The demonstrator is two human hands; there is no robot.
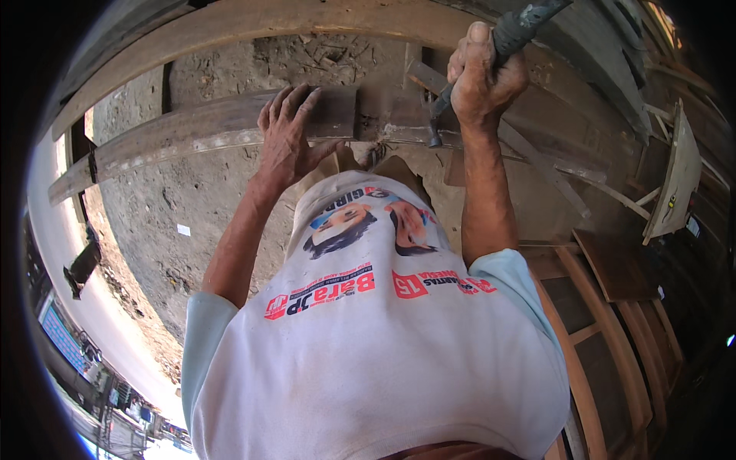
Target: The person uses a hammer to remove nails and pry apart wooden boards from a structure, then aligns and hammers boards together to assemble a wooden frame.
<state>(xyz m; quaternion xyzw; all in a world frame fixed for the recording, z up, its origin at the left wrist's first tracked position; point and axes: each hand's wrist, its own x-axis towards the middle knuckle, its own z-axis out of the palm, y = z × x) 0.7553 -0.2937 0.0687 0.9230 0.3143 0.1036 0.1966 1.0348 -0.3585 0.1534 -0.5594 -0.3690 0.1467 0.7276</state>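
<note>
My left hand (290, 130) lies across a dark wooden plank (184, 132). Its fingers reach to the far edge, and its thumb presses along the near edge, close to the plank's squared right end. My right hand (488, 80) is closed around the dark, wrapped handle of a hammer (529, 23). The handle slants from the upper right down past my fist. The metal head hangs over a second timber piece (406, 115) to the right of the plank's end; whether it touches is unclear.
A long wooden beam (307, 19) crosses the far side. Thin wood strips (544, 169) lie at the right, near a pale board (676, 172). Framed wooden panels (598, 330) stand at the lower right. Rough ground (184, 199) with debris lies below the plank.
</note>
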